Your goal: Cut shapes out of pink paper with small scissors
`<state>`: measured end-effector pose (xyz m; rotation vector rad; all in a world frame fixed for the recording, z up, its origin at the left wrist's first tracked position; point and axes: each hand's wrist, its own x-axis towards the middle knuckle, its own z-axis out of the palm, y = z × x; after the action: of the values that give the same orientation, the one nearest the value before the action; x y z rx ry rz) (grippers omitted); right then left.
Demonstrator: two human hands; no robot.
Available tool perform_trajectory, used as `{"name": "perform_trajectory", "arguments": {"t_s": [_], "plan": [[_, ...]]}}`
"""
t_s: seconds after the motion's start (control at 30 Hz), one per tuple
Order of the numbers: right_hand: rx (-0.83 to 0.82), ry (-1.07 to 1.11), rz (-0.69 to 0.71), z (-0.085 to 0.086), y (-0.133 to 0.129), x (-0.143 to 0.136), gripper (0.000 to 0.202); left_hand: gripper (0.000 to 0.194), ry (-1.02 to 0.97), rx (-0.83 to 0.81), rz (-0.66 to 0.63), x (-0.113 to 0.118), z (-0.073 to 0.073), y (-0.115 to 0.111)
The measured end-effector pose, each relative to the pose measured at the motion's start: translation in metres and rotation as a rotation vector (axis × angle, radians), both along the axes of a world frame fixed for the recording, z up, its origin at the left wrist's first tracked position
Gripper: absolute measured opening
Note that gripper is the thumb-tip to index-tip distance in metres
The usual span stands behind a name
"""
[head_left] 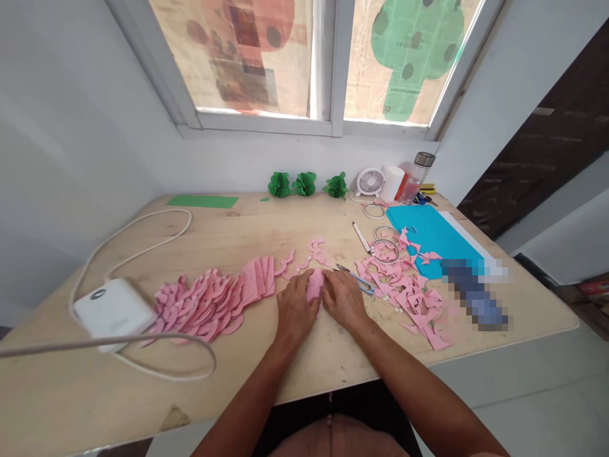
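Observation:
A small pink paper piece [314, 285] lies between my two hands near the middle of the table. My left hand [295, 303] grips its left side, thumb along the lower edge. At its right edge, the bent fingers of my right hand [343, 299] hold it, the fingertips partly hidden. Just beyond my right hand lie small scissors [362, 282] with light blue handles. Scalloped pink paper strips [316, 247] lie beyond the hands. To the left, a long overlapping row of cut pink paper shapes [209, 303] stretches across the wood.
Pink scraps [419, 301] spread at right, beside tape rolls [384, 251], a pen [361, 237] and blue sheets [435, 235]. A white power bank [114, 308] with a looping cable sits left. Green paper flowers [304, 184], a fan [370, 182] and a bottle [419, 178] line the wall.

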<state>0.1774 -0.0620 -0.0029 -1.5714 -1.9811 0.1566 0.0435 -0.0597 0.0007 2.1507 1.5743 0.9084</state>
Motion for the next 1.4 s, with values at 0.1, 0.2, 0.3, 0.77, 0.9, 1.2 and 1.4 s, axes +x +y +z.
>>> {"name": "perform_trajectory", "arguments": {"t_s": [0.1,0.2,0.3,0.77,0.9,1.2,1.4], "plan": [[0.007,0.051,0.001,-0.001,0.0,0.0,0.035,0.056,-0.1,-0.006,-0.019,0.001,-0.002,0.0],[0.008,0.133,0.0,-0.001,0.001,0.0,0.035,0.057,-0.243,-0.035,-0.028,0.002,-0.002,-0.001],[-0.004,0.256,-0.011,0.001,0.003,0.0,0.036,0.06,-0.389,-0.081,-0.031,0.002,0.0,-0.001],[-0.027,0.598,-0.073,0.007,0.0,0.001,0.042,0.064,-0.921,-0.354,-0.146,0.007,0.004,0.0],[-0.025,0.613,-0.068,0.007,0.001,0.001,0.043,0.032,-0.895,-0.482,-0.088,0.003,0.011,0.009],[0.028,0.658,-0.135,0.012,0.005,0.012,0.037,0.022,-0.92,-0.61,-0.062,0.008,0.031,0.031],[0.001,0.081,-0.306,0.013,0.009,0.036,0.016,0.021,-1.128,-0.569,0.046,0.015,0.031,0.05]]}}
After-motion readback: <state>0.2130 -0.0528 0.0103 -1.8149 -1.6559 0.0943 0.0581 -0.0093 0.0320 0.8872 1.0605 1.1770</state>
